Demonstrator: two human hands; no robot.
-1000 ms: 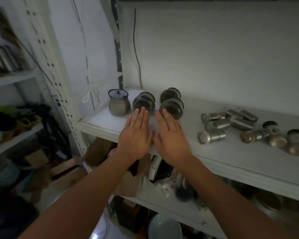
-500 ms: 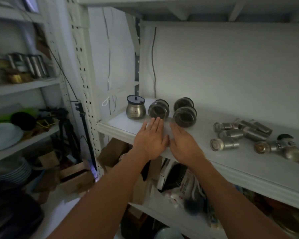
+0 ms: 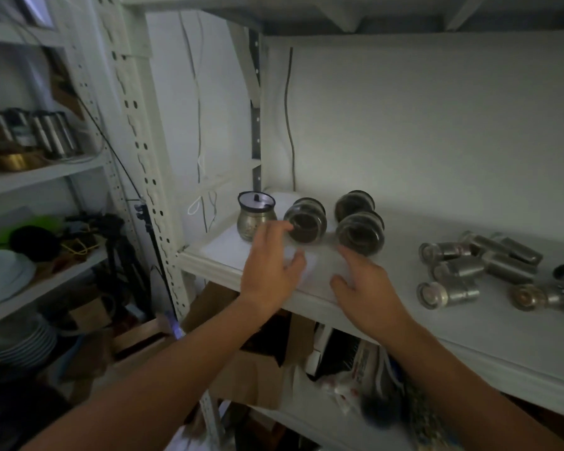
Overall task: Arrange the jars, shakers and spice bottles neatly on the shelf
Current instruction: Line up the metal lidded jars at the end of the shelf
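Head view shows your left hand [image 3: 274, 265] and right hand [image 3: 368, 288] spread and empty near the toppled glass jars [image 3: 360, 232] on the shelf [image 3: 469, 333], so next you likely grip one and stand it upright.

You're in a home pantry/storeroom, white slotted-steel shelf racks [image 3: 145, 164], plate stacks [image 3: 23, 349] on your left, cardboard boxes [image 3: 251, 379] below, spice jars [image 3: 360, 232] & shakers [image 3: 450, 292] on the shelf.

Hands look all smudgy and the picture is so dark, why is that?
Head view: the light is dim, so everything looks grey; the left hand is smeared by motion blur, the right hand less so; the lying jars look sharper; the shelf post at left bends, likely from the wide-angle lens.
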